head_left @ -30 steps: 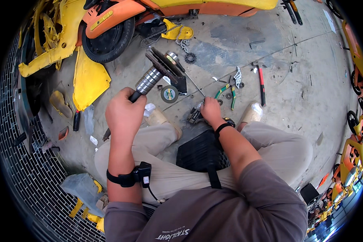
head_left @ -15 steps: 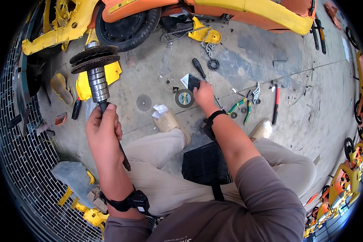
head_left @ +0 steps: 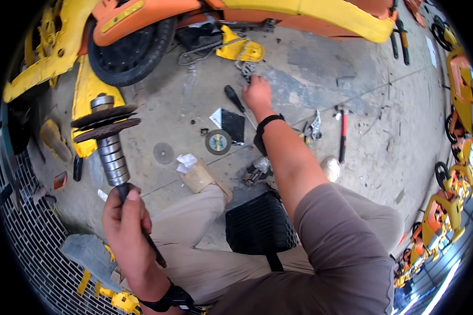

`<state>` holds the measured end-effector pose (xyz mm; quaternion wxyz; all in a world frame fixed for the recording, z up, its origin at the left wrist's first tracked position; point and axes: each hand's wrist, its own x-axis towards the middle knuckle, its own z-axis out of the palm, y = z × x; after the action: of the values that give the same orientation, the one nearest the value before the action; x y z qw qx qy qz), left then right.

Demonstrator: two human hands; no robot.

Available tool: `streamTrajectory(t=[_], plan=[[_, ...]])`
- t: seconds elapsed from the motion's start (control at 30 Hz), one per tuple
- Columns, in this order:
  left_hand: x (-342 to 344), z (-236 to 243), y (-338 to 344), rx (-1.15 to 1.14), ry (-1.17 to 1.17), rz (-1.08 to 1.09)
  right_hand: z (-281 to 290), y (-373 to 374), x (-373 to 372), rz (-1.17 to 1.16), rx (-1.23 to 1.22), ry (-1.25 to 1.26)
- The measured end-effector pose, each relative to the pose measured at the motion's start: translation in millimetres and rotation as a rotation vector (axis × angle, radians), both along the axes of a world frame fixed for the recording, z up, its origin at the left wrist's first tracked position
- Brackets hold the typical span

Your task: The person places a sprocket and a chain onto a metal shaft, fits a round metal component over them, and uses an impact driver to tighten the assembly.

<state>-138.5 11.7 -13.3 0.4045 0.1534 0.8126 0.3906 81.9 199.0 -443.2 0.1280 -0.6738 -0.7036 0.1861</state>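
Upright in my left hand (head_left: pixel 127 220) is a dark rod, its fingers closed round it. Above the fist the rod carries a stack of silver metal rings (head_left: pixel 112 160) and several worn dark discs (head_left: pixel 108 125), with a metal piece on top. My right hand (head_left: pixel 258 97) reaches far forward, fingers curled at a small dark sprocket (head_left: pixel 247 77), which they partly cover. A metal chain (head_left: pixel 245 65) lies just beyond. Beside this hand is a screwdriver (head_left: pixel 233 97) with a black handle. Nearer me are a black flat sheet (head_left: pixel 234 125) and a cutting disc with a green centre (head_left: pixel 218 142).
A grey disc (head_left: pixel 163 153) and a red-handled hammer (head_left: pixel 343 136) lie on the concrete floor. Across the far side stands an orange and yellow vehicle body (head_left: pixel 299 18) with a black wheel (head_left: pixel 131 52). A black basket (head_left: pixel 257 223) sits between my legs.
My right hand has left the black sheet and moved forward to the sprocket. The rod with its discs, still in my left hand, sits lower in view. The view has shifted.
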Motion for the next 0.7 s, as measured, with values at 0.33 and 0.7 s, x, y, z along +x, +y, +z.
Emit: streamTrajectory(t=[0.33,0.7], plan=[[21.1,-1.6,6.6,-0.049,0.061,-0.12,22.1,-122.3,200.3,-0.664,-0.198,-0.217],[60.3,1.2,13.2,0.06,0.051,-0.358,106.6,-85.4,301.7,-0.367,-0.231,-0.001]])
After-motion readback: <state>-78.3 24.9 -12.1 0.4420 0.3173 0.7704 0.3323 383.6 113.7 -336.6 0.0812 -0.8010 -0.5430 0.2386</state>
